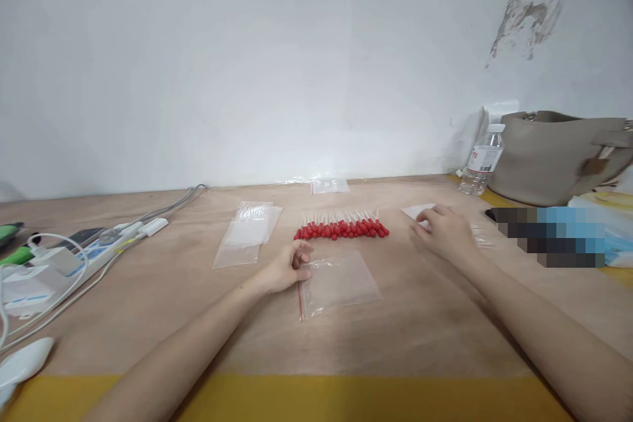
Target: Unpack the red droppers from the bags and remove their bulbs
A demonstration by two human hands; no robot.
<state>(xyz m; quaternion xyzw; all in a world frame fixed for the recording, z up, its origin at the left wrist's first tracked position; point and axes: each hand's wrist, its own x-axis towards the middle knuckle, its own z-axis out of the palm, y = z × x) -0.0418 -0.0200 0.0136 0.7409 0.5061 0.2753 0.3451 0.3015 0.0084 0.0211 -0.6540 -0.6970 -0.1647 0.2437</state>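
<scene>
My left hand (291, 268) is at the left edge of a clear zip bag (341, 285) that lies flat with its red seal strip to the left. Its thumb rests on the bag's corner, and the half-curled fingers are apart from it. Just beyond the bag, several white sticks with red heads (341, 229) lie side by side in a row, heads toward me. To the right of that row, my right hand (445, 232) bends its fingers down at a white sheet (415, 210). The fingertips are bunched and slightly blurred, and what lies between them is hidden.
More clear bags (250, 231) lie at the left, and another bag (330, 186) is by the wall. A power strip (93, 250) with cables runs along the left. A water bottle (482, 161) and a grey handbag (554, 155) stand at the back right.
</scene>
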